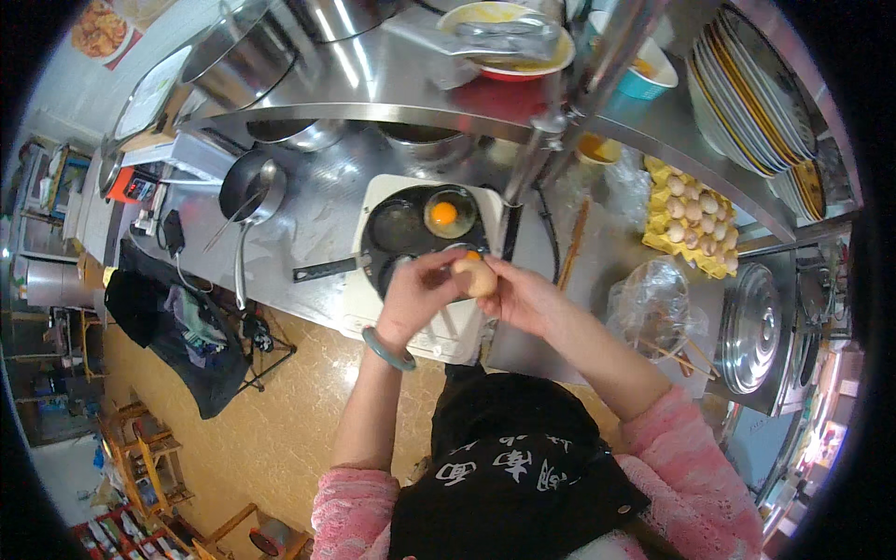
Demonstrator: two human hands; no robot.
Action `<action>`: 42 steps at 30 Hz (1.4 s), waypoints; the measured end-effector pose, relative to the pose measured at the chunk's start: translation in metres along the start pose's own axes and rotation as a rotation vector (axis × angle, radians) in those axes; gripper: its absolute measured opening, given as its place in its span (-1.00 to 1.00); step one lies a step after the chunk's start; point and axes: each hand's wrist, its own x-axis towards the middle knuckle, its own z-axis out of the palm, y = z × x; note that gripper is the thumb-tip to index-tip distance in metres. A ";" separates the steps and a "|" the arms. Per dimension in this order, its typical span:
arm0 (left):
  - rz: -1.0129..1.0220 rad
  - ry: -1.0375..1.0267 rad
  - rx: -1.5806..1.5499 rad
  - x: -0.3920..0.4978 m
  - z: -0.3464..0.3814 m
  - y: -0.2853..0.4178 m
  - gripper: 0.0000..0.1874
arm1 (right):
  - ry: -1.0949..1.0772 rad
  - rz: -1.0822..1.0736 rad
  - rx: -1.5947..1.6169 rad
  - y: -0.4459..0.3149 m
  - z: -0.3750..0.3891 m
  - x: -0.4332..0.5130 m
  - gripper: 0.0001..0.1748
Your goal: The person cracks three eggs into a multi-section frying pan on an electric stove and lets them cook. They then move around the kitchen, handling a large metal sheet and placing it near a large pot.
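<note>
Both my hands are together over a black multi-well egg pan (367,241). My left hand (413,297) and my right hand (521,294) grip a brown eggshell (479,278) between their fingertips. Just beyond the shell shows a second orange yolk (474,255); whether it is still leaving the shell or lies in the near right well cannot be told. A raw egg (444,213) with a whole yolk lies in the far right well. The far left well holds no egg, and my hands partly cover the near wells. Under the pan is a cream-coloured cooker (378,190).
Left of the cooker, a small black saucepan (241,185) holds a ladle. To the right stand a yellow egg tray (654,203) with several eggs, a pair of chopsticks (575,241) and a clear plastic bag (651,294). A steel shelf (392,112) overhangs the counter, with a metal post (535,161) nearby.
</note>
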 end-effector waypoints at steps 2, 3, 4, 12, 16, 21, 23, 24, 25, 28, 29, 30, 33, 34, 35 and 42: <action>-0.004 0.021 0.005 0.007 -0.034 -0.001 -0.61 | -0.002 -0.015 -0.114 -0.005 0.023 0.029 -0.64; -0.006 0.040 -0.096 0.011 -0.048 -0.001 -0.62 | 0.016 -0.043 -0.160 -0.007 0.033 0.041 -0.65; -0.015 0.070 -0.028 0.016 -0.062 -0.002 -0.62 | -0.071 -0.050 -0.285 -0.012 0.041 0.051 -0.66; -0.054 0.042 -0.015 0.053 -0.116 -0.027 -0.59 | 0.123 -0.251 -0.889 -0.022 0.064 0.116 -0.52; -0.056 0.015 -0.070 0.070 -0.125 -0.042 -0.59 | 0.162 -0.280 -0.957 -0.028 0.060 0.134 -0.50; -0.129 0.027 -0.169 0.083 -0.128 -0.051 -0.63 | 0.214 -0.261 -0.901 -0.032 0.053 0.147 -0.50; -0.106 0.014 -0.152 0.086 -0.127 -0.054 -0.65 | 0.220 -0.251 -0.906 -0.033 0.050 0.150 -0.49; -0.113 0.028 -0.128 0.088 -0.127 -0.055 -0.66 | 0.238 -0.239 -0.921 -0.033 0.049 0.152 -0.48; -0.120 0.039 -0.113 0.090 -0.127 -0.056 -0.66 | 0.255 -0.226 -0.936 -0.033 0.048 0.153 -0.47; -0.085 0.051 -0.057 0.094 -0.127 -0.062 -0.68 | 0.283 -0.214 -0.995 -0.033 0.046 0.159 -0.48; -0.066 0.053 -0.045 0.095 -0.127 -0.064 -0.68 | 0.283 -0.229 -1.010 -0.032 0.046 0.161 -0.48; -0.059 0.072 0.012 0.096 -0.128 -0.066 -0.68 | 0.275 -0.251 -1.015 -0.031 0.045 0.164 -0.49; -0.051 0.119 0.138 0.099 -0.130 -0.070 -0.68 | 0.285 -0.290 -1.021 -0.027 0.045 0.169 -0.52; -0.048 0.127 0.169 0.099 -0.130 -0.071 -0.68 | 0.288 -0.296 -1.009 -0.026 0.045 0.171 -0.53; -0.037 0.139 0.195 0.100 -0.131 -0.072 -0.68 | 0.277 -0.307 -1.007 -0.026 0.046 0.172 -0.54; -0.069 0.146 0.202 0.098 -0.135 -0.071 -0.65 | 0.288 -0.304 -0.979 -0.025 0.044 0.173 -0.54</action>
